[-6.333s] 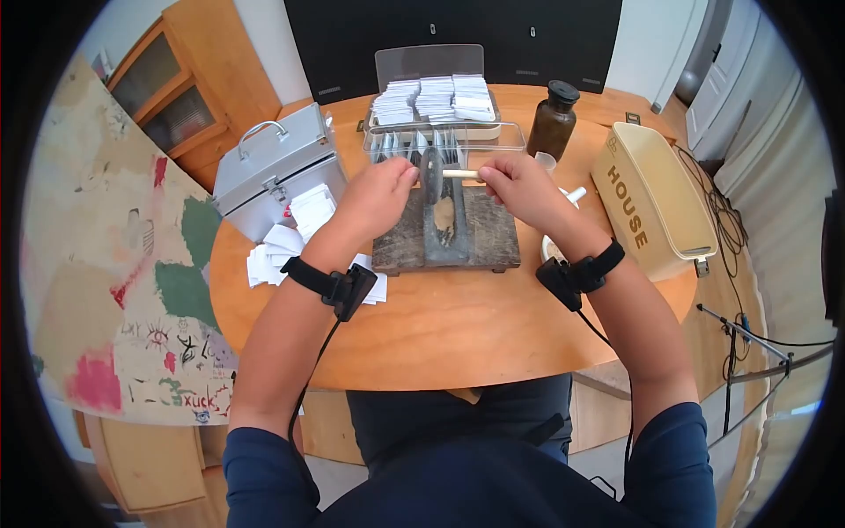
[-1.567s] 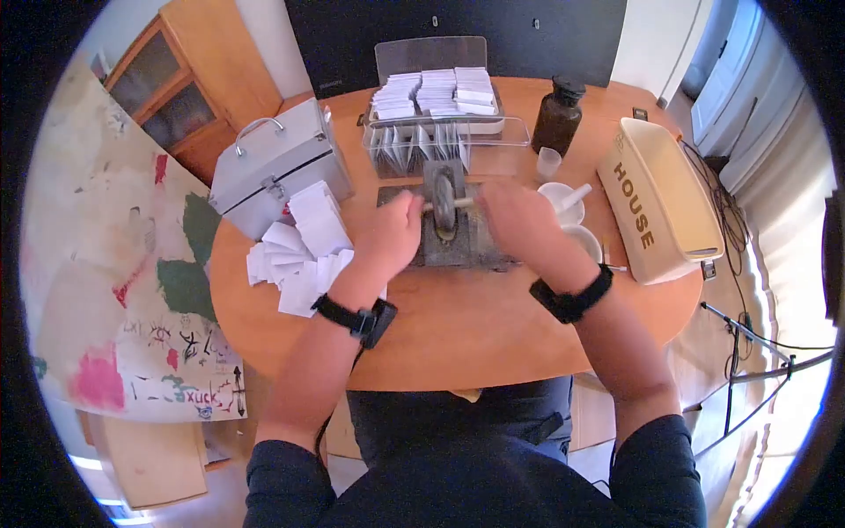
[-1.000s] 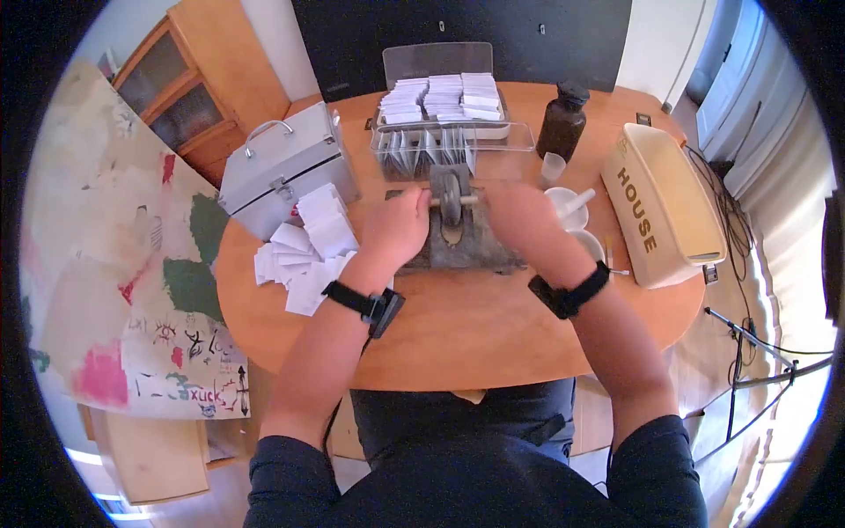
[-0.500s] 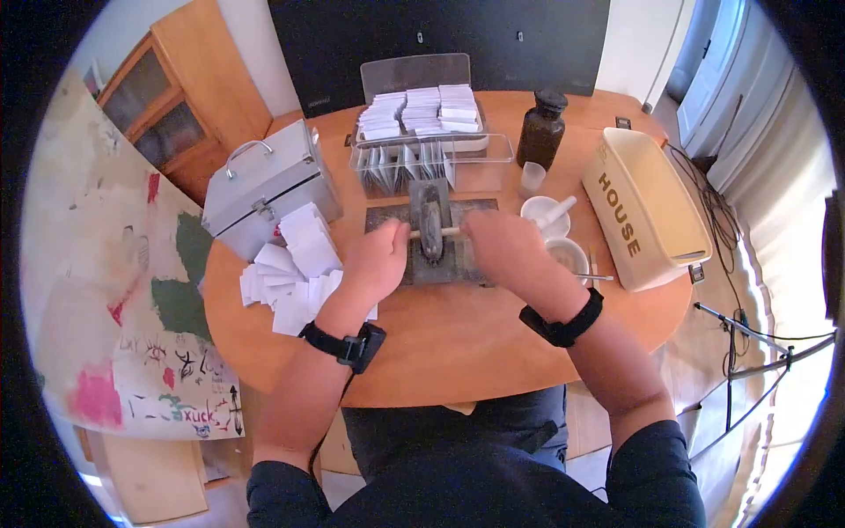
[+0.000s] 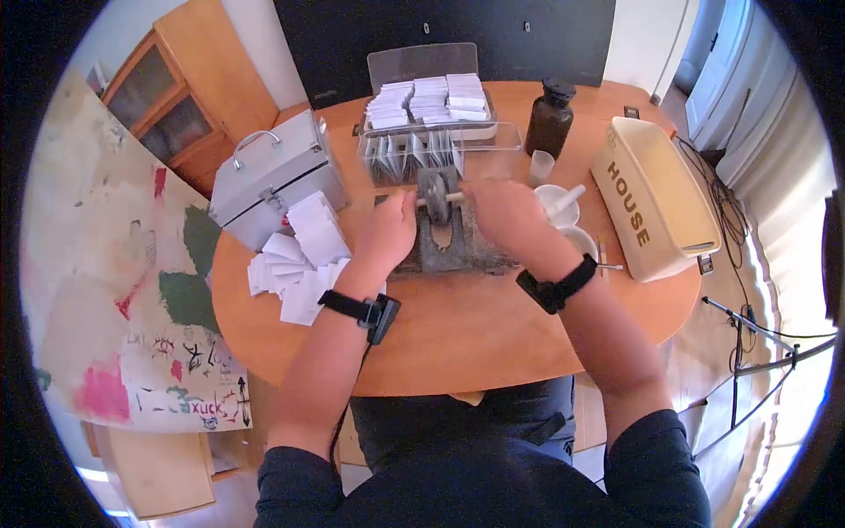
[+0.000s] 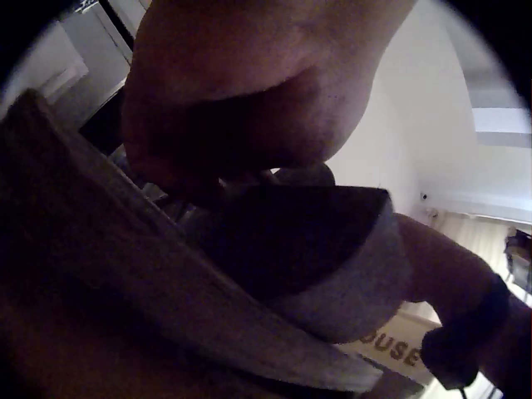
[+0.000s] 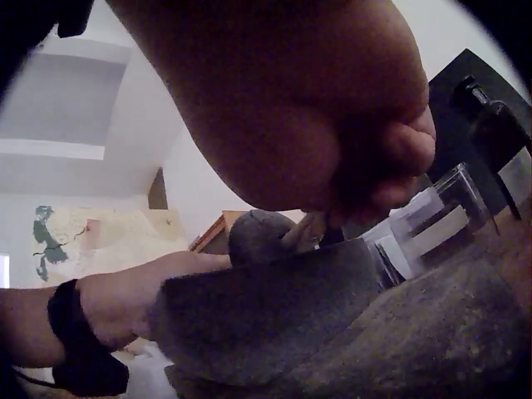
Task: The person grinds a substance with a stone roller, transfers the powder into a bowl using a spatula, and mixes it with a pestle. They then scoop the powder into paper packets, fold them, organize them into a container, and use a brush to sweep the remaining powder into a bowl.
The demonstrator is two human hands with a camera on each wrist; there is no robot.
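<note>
Both hands hold the wooden handle [image 5: 456,197] of a dark grinding wheel, one on each side of it. My left hand [image 5: 390,231] grips the left end, its fingers curled. On the right end, my right hand [image 5: 506,213] has its fingers curled too. The grinding wheel [image 5: 437,201] stands upright towards the far end of a narrow grey stone trough [image 5: 429,257]. Tan powder [image 5: 442,236] lies in the trough, nearer me than the wheel. Beneath the trough is a dark wooden board [image 5: 486,255]. The right wrist view shows the trough's side [image 7: 266,320] below the hand.
White paper packets [image 5: 304,304] lie beside a silver case [image 5: 273,180] at left. Behind the trough stand a clear organiser [image 5: 493,136] and a brown bottle [image 5: 550,119]. Right are a small cup [image 5: 541,165], white bowls [image 5: 576,238], a pestle [image 5: 566,201] and a cream bin [image 5: 641,220].
The grinding wheel has rolled towards me and away along the trough with both hands on its handle. Since half a second ago it has moved away from me, uncovering the powder.
</note>
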